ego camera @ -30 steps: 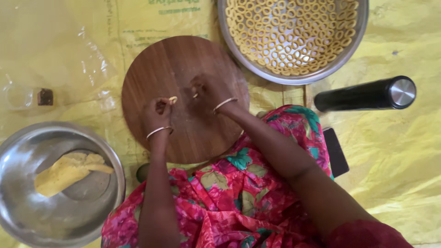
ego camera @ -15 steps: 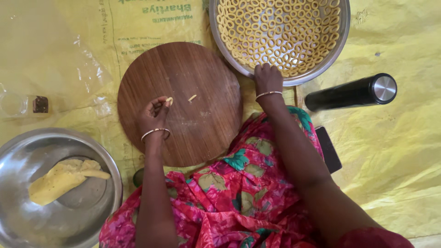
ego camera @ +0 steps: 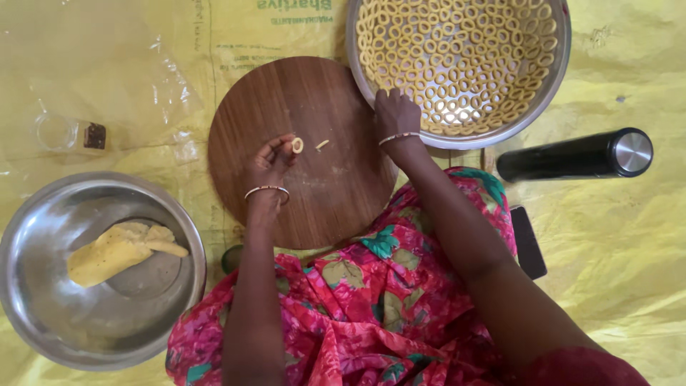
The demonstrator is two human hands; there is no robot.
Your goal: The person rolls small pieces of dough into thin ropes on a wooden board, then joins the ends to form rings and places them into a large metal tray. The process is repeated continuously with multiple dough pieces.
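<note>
The left hand (ego camera: pixel 270 166) rests on the round wooden board (ego camera: pixel 304 150), its fingers pinched closed on a small dough ring (ego camera: pixel 297 145) held just above the wood. A short dough scrap (ego camera: pixel 322 144) lies on the board just beside the ring. The right hand (ego camera: pixel 395 113) reaches over the near rim of the steel tray (ego camera: pixel 457 137), which is packed with dough rings; its fingertips are curled over the rim and I cannot tell whether they hold anything. To the left, a steel bowl (ego camera: pixel 43 314) holds a lump of yellow dough (ego camera: pixel 118 250). A black flask (ego camera: pixel 575 154) lies on the yellow sheet (ego camera: pixel 629 236), right of the board.
</note>
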